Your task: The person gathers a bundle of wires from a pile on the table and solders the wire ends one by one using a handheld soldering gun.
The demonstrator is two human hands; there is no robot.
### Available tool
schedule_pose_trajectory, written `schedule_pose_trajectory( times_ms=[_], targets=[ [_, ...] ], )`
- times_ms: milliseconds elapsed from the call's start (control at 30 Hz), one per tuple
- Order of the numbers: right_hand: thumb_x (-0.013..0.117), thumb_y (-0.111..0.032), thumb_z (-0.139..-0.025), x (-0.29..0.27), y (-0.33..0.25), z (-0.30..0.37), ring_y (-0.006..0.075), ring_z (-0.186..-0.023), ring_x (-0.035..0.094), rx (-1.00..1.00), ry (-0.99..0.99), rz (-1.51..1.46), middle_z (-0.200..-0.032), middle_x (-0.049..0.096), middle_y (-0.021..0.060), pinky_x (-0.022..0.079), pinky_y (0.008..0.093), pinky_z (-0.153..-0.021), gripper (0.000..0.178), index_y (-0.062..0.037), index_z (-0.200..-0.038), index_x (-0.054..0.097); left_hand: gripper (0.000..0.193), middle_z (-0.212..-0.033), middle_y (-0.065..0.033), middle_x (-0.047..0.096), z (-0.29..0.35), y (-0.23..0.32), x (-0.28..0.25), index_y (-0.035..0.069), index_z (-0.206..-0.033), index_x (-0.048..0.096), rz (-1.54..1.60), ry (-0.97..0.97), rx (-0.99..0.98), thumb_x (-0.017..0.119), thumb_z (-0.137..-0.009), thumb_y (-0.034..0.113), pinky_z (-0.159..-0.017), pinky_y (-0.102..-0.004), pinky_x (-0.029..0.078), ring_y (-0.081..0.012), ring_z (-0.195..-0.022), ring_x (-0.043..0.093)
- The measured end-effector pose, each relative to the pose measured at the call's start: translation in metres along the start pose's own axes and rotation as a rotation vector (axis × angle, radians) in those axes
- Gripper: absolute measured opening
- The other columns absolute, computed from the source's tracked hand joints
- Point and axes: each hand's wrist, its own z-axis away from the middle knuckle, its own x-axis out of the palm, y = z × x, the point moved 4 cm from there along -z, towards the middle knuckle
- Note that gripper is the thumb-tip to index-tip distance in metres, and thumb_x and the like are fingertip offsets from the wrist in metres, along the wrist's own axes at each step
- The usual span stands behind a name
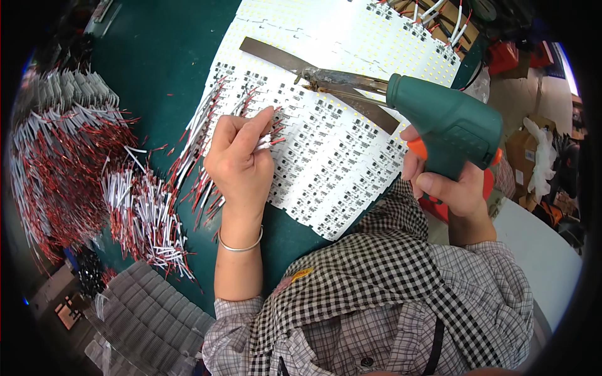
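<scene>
My left hand [241, 153] is closed in a pinch over the white circuit boards [298, 188]. Short white wires with red ends [266, 143] stick out between its fingers. My right hand [461, 193] grips a green soldering gun [448, 113] with an orange trigger. The gun's long metal nose points left, and its tip sits over a flat brown metal bar [269, 56] lying across the boards. Rows of black components and yellow dots cover the boards. Along their left edge, beside my left hand, more red and white wires [194, 135] lie attached or resting; I cannot tell which.
A heap of cut red-tipped white wires [144, 216] lies left on the green table [160, 56], beside a large bundle of wired pieces [69, 156]. Grey stacked strips [150, 307] are at lower left. Boards with wires [433, 15] stand at the far right, cardboard boxes [523, 153] beyond.
</scene>
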Motion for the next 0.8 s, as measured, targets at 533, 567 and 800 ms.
schedule_pose_trajectory(
  times_ms=[533,567,800],
  targets=[
    [0.063,0.004,-0.08,0.011,0.005,-0.006,0.0102,-0.072,0.057,-0.011,-0.037,-0.007,-0.085,0.062,0.0063,0.048,0.0234,-0.061,0.034,0.0038,-0.113,0.055,0.047,-0.067,-0.0065,0.051,-0.004,-0.002,0.006,0.005,-0.09,0.07,-0.05,-0.014,0.056,0.053,-0.052,-0.014,-0.052,-0.0292,0.046,-0.0186,-0.058,0.057],
    [0.063,0.004,-0.08,0.012,0.005,-0.007,0.0102,-0.072,0.057,-0.01,-0.039,-0.007,-0.085,0.062,0.0063,0.048,0.0234,-0.061,0.034,0.0038,-0.113,0.055,0.047,-0.068,-0.0065,0.051,-0.004,-0.002,0.007,0.005,-0.091,0.07,-0.032,-0.015,0.056,0.053,-0.052,-0.015,-0.052,-0.029,0.047,-0.0186,-0.059,0.057],
    [0.065,0.009,-0.076,0.016,0.013,-0.01,0.0109,-0.078,0.059,0.005,-0.031,0.026,-0.087,0.062,0.0052,0.05,0.0266,-0.071,0.032,0.002,-0.106,0.053,0.048,-0.07,-0.0065,0.051,-0.003,-0.001,0.007,0.004,-0.093,0.069,-0.033,-0.021,0.028,0.054,-0.052,-0.015,-0.054,-0.0289,0.048,-0.0184,-0.062,0.058]
  ],
)
